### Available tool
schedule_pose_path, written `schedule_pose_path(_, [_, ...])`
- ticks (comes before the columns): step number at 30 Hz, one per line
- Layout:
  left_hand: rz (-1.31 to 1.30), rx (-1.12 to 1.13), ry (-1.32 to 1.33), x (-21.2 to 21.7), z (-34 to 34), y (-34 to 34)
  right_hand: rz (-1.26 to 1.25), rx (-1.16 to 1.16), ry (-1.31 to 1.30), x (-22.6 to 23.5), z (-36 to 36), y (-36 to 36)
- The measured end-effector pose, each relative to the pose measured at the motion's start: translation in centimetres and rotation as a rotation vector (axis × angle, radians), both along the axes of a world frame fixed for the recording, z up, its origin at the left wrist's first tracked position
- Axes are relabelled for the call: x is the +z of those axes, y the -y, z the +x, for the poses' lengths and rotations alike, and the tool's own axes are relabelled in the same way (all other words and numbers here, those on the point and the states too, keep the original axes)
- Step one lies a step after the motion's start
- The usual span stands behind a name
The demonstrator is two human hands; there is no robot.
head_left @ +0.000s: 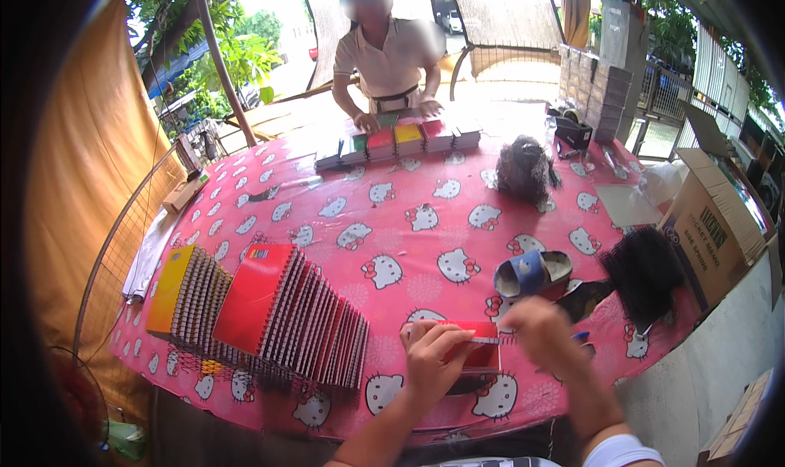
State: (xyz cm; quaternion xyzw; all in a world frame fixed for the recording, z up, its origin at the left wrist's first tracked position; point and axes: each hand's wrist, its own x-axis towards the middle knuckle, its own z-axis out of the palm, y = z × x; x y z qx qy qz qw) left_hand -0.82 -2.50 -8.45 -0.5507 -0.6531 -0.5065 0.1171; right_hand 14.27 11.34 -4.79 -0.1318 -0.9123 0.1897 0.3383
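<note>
My left hand (432,356) is closed on a small red notebook (484,354) near the table's front edge, its fingers lying over the cover. Just right of the notebook, my right hand (541,333) is raised and smeared by motion; whether it holds anything cannot be made out. To the left stand a tall leaning stack of red spiral notebooks (255,297) and a stack of yellow spiral notebooks (173,290). A blue and grey slipper (531,272) lies beyond my right hand. Farther right is a heap of black spiral binding wire (646,272).
Across the pink patterned table (327,190), a person (384,66) has both hands at a row of small notebooks (409,140). A dark tangled bundle (524,171) lies on the far right half. An open cardboard box (710,226) and grey stacked packs (595,91) stand at the right.
</note>
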Motion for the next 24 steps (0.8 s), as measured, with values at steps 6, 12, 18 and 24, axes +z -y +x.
schedule_pose_path(6, [0.003, -0.055, -0.053, 0.5, 0.1, -0.7, 0.069, -0.060, 0.275, -4.8, 4.3, -13.8])
schedule_pose_path(12, [-0.043, -0.074, -0.014, 0.4, 0.0, -0.9, 0.260, -0.259, 0.266, -5.4, 2.8, -14.6])
schedule_pose_path(18, [-0.016, -0.075, 0.019, -0.4, -0.4, -1.0, -1.100, 0.235, -0.176, -4.1, 2.7, -8.3])
schedule_pose_path(24, [-0.029, -0.070, 0.016, 0.2, -0.1, -1.2, -0.879, 0.281, 0.022, 0.0, 2.3, -6.1])
